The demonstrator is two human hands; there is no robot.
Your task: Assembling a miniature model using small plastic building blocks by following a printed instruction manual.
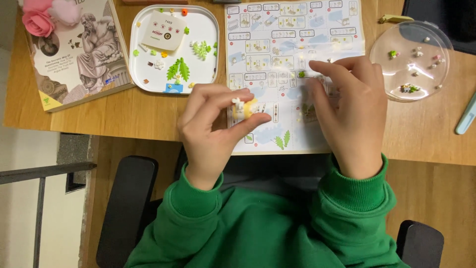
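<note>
Above the instruction sheet (292, 74) | left hand (213, 129) is pinching a small yellow-and-white brick model (244, 108) in its grip | right hand (349, 111) is resting loosely curled, grip empty

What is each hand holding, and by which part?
The left hand pinches a small yellow-and-white model by its sides, between thumb and fingers. The right hand holds nothing that shows; its fingertips rest on the instruction sheet.

Warm, even indoor light falls from above on the wooden worktop (148, 114). The instruction sheet (277, 54) beyond the fingers (233, 94) looks pale and slightly washed out. The clear round lid (411, 59), to the right of the fingers, shows soft glare. Shadows under the hands are weak, and small pieces look a little blurred.
</note>
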